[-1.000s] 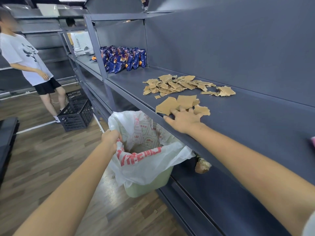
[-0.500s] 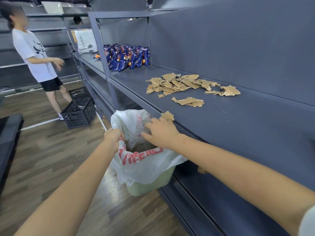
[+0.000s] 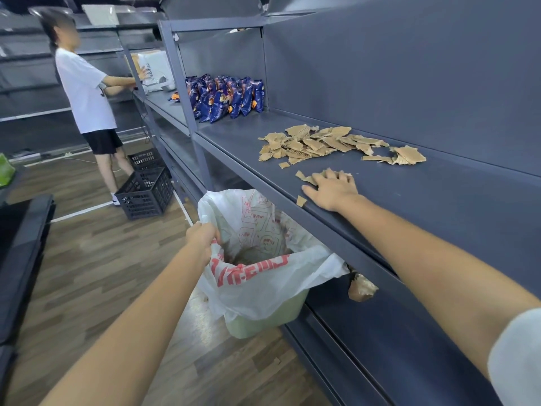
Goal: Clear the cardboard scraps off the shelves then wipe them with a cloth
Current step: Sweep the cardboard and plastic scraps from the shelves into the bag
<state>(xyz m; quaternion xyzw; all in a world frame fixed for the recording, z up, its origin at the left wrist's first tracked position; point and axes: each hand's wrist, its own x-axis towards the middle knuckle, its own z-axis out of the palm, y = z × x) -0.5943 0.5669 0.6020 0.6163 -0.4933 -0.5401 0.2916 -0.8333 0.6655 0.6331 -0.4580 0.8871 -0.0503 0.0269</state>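
Right hand point(image 3: 332, 190) lies palm-down on the grey shelf point(image 3: 439, 206), fingers straight and slightly spread, pressing on a few cardboard scraps point(image 3: 306, 177) whose edges stick out at its 10 o'clock. One loose chip point(image 3: 301, 201) sits at the hand's 8 o'clock, at the shelf's front lip. Main scrap pile point(image 3: 322, 143) lies at 12 o'clock of the hand, apart from it, near the back panel.

Left hand point(image 3: 202, 241) has its fingers curled round the rim of the white plastic bag point(image 3: 263, 288) lining a pale green bin point(image 3: 263, 320), at 7 o'clock of the right hand, below the shelf edge.

Blue snack packets point(image 3: 225, 96) stand at 11 o'clock of the pile. Black crate point(image 3: 145, 193) on the floor at 10 o'clock of the bin.
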